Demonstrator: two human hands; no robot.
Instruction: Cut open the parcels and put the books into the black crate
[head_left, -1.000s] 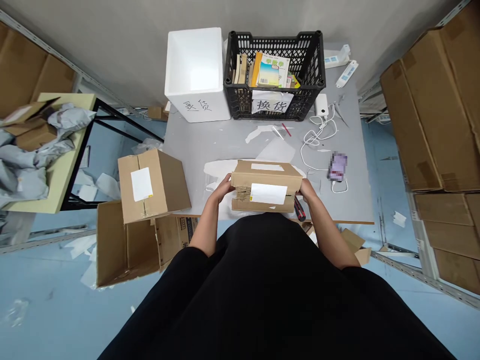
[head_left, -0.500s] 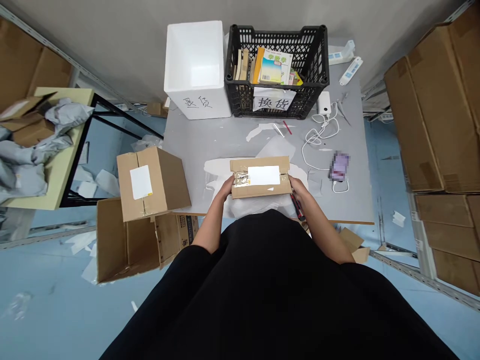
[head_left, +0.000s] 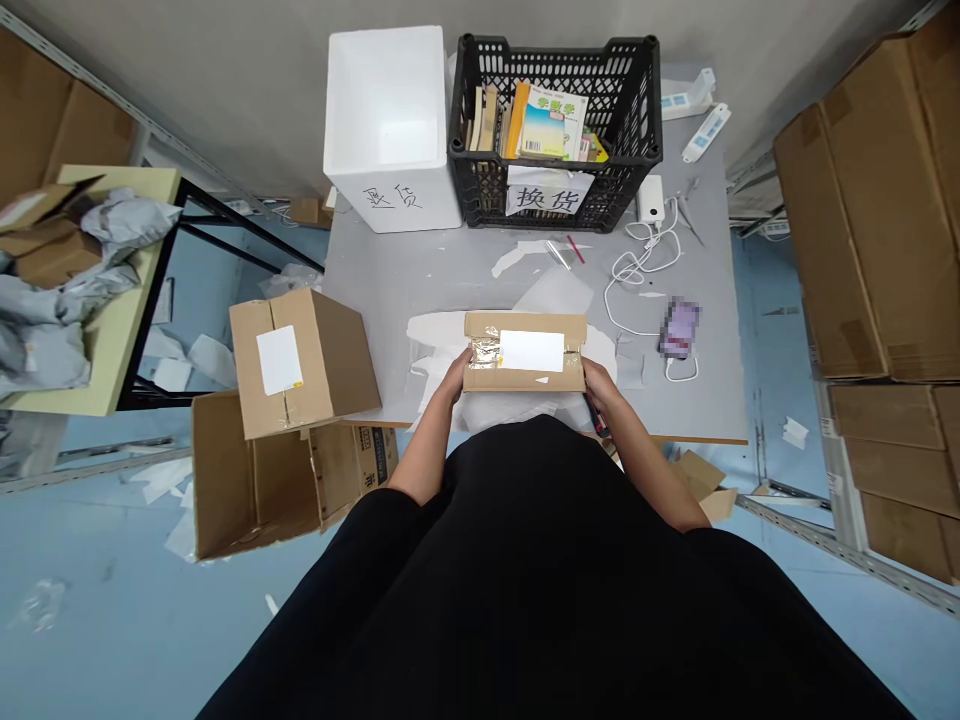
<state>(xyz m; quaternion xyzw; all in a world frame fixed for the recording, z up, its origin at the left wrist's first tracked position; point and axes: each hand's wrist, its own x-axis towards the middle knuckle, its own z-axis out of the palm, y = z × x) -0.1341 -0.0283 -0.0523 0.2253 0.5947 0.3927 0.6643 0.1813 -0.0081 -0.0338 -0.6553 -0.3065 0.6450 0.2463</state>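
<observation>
A small brown cardboard box [head_left: 525,380] with a white label and clear tape on top is held level over the front of the grey table. My left hand [head_left: 454,378] grips its left end and my right hand [head_left: 598,382] its right end; the fingertips are partly hidden by the box. White paper sheets [head_left: 435,330] lie beneath and around it. Next to my right hand, a red and black tool [head_left: 598,416] lies at the table's front edge.
Behind stand a white foam box [head_left: 397,205] and a black crate [head_left: 555,215] with books. A taped carton [head_left: 334,350] is on the left, above an open carton [head_left: 255,490]. A phone [head_left: 680,328] with a white cable [head_left: 630,265] lies right.
The small box has been levelled from a slight tilt, with both hands still on it. The whole view has shifted slightly.
</observation>
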